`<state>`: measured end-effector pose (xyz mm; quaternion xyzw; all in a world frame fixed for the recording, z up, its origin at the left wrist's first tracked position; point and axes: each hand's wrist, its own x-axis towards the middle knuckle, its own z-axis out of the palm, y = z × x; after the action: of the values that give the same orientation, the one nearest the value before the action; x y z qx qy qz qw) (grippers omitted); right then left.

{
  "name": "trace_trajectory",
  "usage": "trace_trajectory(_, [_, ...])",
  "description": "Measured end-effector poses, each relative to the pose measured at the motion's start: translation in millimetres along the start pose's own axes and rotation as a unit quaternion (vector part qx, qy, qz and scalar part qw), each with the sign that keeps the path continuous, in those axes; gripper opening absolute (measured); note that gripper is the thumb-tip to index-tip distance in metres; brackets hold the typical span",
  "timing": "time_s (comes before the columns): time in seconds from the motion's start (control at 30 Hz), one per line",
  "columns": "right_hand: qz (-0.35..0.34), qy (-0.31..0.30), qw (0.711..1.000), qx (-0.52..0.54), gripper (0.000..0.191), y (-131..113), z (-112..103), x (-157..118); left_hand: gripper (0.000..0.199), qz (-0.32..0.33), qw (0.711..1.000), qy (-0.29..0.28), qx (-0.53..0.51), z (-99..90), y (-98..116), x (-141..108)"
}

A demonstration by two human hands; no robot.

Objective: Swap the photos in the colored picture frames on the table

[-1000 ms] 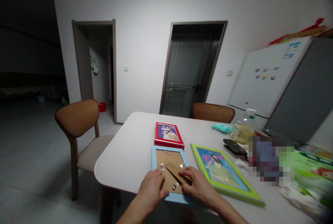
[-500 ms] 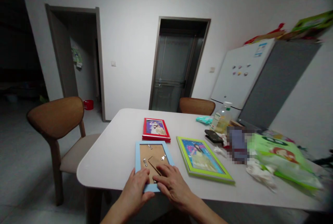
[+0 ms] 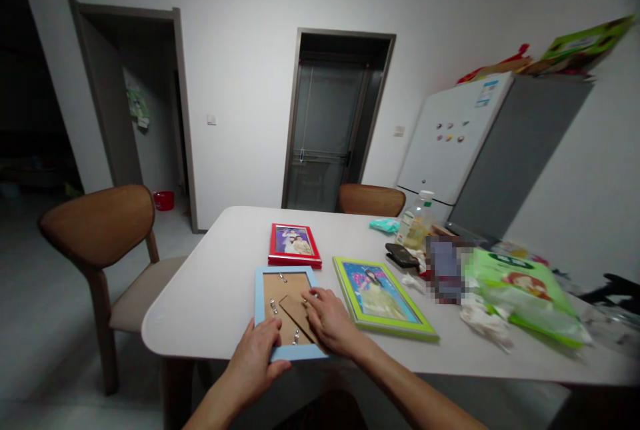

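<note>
A light blue picture frame (image 3: 259, 297) lies face down at the table's near edge, its brown backing board (image 3: 289, 287) facing up. Small metal clips sit along the board, one of them a lower clip (image 3: 296, 337), and a stand leg (image 3: 296, 315) lies slantwise across it. My left hand (image 3: 255, 353) grips the frame's lower left corner, thumb at the near edge and fingers over the side. With fingertips pressed together, my right hand (image 3: 330, 320) works at the clip on the right side, which they mostly hide.
Beyond the blue frame is a red picture frame (image 3: 295, 261); a green picture frame (image 3: 385, 333) lies to the right. Farther right are a black phone-like object (image 3: 401, 255), a bottle (image 3: 415, 223), crumpled tissue (image 3: 485, 327) and a green plastic package (image 3: 525, 290). A wooden chair (image 3: 100, 223) stands left.
My right hand has moved from the lower clip up to the right-side clip, uncovering the lower one. My left hand stays at the frame's lower left corner. The view has shifted slightly.
</note>
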<state>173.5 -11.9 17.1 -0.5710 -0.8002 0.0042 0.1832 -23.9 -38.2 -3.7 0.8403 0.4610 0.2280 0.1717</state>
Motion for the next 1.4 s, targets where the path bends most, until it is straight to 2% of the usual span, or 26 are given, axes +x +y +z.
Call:
trace_trajectory(0.07, [0.017, -0.003, 1.000, -0.018, 0.027, 7.8, 3.6, 11.4, 0.044, 0.001, 1.000, -0.005, 0.002, -2.1, 2.2, -0.7])
trace_trajectory(0.17, [0.009, -0.010, 1.000, -0.016, 0.025, 13.3, 6.0, 18.5, 0.031, -0.001, 1.000, -0.011, 0.002, -5.3, 5.9, -2.2])
trace_trajectory(0.37, [0.002, -0.004, 1.000, -0.017, 0.030, 12.2, 5.8, 11.7, 0.045, -0.013, 1.000, -0.005, -0.003, -6.3, 8.1, -5.6])
trace_trajectory(0.53, [-0.001, 0.009, 1.000, -0.010, 0.028, -4.3, 10.4, 16.2, 0.049, -0.015, 1.000, -0.004, -0.006, -4.3, 7.0, -5.8])
trace_trajectory(0.77, [-0.057, -0.033, 0.997, 0.042, 0.025, -41.0, 23.3, 33.0, 0.052, -0.007, 1.000, -0.018, -0.010, -8.2, 4.3, -8.1])
trace_trajectory(0.93, [-0.077, -0.030, 0.995, 0.048, 0.026, -44.1, 25.0, 31.4, 0.037, -0.002, 1.000, -0.014, -0.017, -11.7, 4.6, -9.8])
trace_trajectory(1.13, [-0.126, -0.042, 0.989, 0.061, 0.025, -42.0, 26.5, 30.9, 0.034, -0.004, 1.000, -0.008, -0.026, -10.7, 4.5, -9.9])
trace_trajectory(1.27, [-0.125, -0.055, 0.987, 0.082, 0.026, -43.0, 26.8, 31.2, 0.036, -0.003, 1.000, -0.003, -0.029, -11.7, 5.1, -9.7])
trace_trajectory(1.4, [-0.040, -0.022, 0.993, 0.105, 0.028, -34.8, 28.1, 43.7, 0.042, 0.000, 0.999, 0.002, -0.032, -12.8, 7.2, -10.7])
